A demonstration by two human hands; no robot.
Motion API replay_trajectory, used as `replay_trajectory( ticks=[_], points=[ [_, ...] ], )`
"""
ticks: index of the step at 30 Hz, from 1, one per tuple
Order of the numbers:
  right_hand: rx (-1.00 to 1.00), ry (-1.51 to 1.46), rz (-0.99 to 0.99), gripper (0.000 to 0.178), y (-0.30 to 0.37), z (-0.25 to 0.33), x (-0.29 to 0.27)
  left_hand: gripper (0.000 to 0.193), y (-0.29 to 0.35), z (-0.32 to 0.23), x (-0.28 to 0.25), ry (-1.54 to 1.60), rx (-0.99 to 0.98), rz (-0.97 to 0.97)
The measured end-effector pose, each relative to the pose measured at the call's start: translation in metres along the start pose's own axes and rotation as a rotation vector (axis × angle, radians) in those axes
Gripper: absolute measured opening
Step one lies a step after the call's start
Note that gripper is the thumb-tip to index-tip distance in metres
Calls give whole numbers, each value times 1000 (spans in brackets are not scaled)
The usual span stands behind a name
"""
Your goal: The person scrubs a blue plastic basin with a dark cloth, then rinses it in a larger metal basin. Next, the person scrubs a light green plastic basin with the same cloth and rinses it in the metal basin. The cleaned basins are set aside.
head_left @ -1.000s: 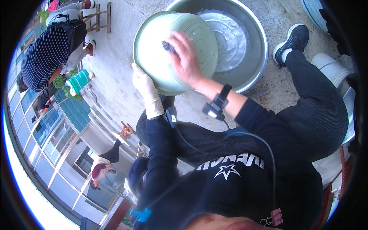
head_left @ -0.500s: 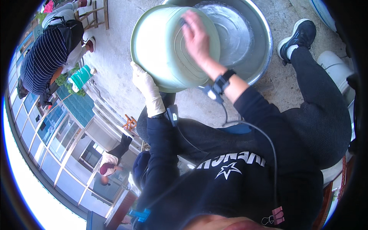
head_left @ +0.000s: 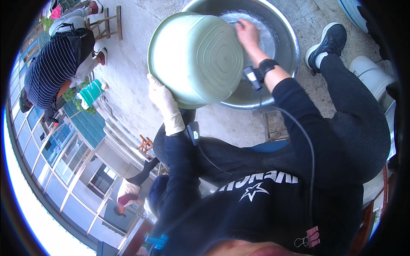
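Observation:
A pale green plastic bucket [head_left: 181, 59] lies tipped on its side, its ridged base turned to the right. My left hand [head_left: 164, 100], in a white glove, is closed on the bucket's rim at the lower left. Behind and to the right of the bucket is a wide metal basin [head_left: 287, 55] with whitish water [head_left: 268, 40] in it. My bare right hand [head_left: 249, 37] is over this basin, just right of the bucket's base. Its fingers are bent together around a small dark thing that I cannot make out. A cabled device is strapped at each wrist.
At the left, a person in a striped top [head_left: 51, 68] bends over near a wooden stool [head_left: 112, 26] and a green container [head_left: 92, 91]. Farther back is another person [head_left: 128, 192]. A white bucket [head_left: 371, 77] stands right of my shoe [head_left: 331, 45].
My right hand has moved from the bucket's base rightward to over the basin. The bucket has turned slightly, showing more of its base. My left hand still grips the rim.

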State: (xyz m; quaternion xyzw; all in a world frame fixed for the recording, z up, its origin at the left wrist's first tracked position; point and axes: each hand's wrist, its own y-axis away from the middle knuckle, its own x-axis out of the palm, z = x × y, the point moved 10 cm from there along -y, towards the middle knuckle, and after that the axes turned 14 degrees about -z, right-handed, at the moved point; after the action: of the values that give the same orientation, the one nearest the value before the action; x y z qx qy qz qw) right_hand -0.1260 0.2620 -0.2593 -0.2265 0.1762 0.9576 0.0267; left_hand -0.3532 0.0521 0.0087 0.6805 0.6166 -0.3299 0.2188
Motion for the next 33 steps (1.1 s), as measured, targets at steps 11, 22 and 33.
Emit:
replay_trajectory(
  ticks=[11,22,33],
  points=[
    [423,-365,-61,25,47,-63,-18,54,-5,0,1,69,-2,-4],
    [258,-126,70,37,89,-16,-38,57,3,1,-7,12,32,-32],
    [-111,-279,-7,34,57,33,-15,53,4,13,-11,-96,-26,-36]
  ],
)
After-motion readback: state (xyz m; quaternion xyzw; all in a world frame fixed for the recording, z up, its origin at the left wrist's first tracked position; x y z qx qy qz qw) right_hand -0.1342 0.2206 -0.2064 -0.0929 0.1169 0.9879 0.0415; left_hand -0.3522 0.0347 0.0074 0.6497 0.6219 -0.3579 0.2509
